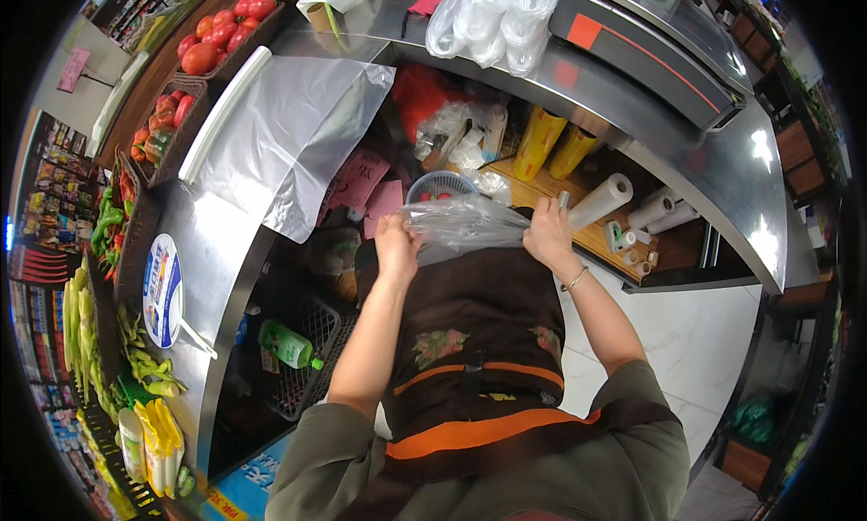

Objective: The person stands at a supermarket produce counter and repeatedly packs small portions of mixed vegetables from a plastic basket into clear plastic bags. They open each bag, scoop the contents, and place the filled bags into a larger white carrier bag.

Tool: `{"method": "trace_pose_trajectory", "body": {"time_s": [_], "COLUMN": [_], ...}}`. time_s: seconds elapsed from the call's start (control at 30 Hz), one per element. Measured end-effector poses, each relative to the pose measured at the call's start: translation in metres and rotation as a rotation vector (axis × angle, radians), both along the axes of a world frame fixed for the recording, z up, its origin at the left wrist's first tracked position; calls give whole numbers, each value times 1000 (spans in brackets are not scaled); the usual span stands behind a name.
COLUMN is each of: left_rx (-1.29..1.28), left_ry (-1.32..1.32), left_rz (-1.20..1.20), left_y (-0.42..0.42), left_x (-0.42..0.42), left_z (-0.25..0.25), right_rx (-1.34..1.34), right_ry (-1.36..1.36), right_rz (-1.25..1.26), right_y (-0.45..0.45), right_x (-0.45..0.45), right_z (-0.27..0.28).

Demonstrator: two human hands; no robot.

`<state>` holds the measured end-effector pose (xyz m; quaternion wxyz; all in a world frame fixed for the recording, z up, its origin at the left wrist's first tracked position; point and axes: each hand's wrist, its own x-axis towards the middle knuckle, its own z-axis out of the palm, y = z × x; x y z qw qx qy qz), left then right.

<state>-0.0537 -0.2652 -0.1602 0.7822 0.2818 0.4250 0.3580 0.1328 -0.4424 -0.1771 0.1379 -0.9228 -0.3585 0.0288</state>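
My left hand (397, 248) grips one side of a clear plastic bag or film (467, 223). The other side is pinched in my right hand (550, 231), which has a bracelet at the wrist. Gathered and creased, the plastic spans the gap between both hands just above my dark apron (474, 304). Behind it, a blue plastic basket (441, 181) with red items inside is partly covered. On the left counter, a wide sheet of clear plastic (298, 128) extends from a white roll (227, 111) and hangs over the edge.
A curved steel counter (731, 155) surrounds me, bearing a black-and-orange machine (650, 54) and bundled plastic bags (498, 20). Film rolls (601, 199) and yellow rolls (540, 142) stand on the wooden shelf. Tomatoes (220, 33) are at upper left. A green bottle (288, 345) lies in a black crate (318, 379).
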Motion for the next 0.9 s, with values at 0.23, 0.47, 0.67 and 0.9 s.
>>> {"method": "trace_pose_trajectory", "body": {"time_s": [0.23,0.47,0.67,0.9], "left_rx": [564,1344,755,-144], "left_ry": [16,1383,749,-505], "left_rz": [-356,-556,-345,-508], "left_y": [-65,17,18,-44], "left_x": [39,-20,-11,1], "left_z": [33,-7,5,42], "right_rx": [573,578,251,128], "right_ry": [206,115,68,323], "right_rz": [382,147,-40,-343], "right_y": [50,46,42,56], "right_x": [-36,-12,12,44], "right_z": [46,16,-7,-29]}}
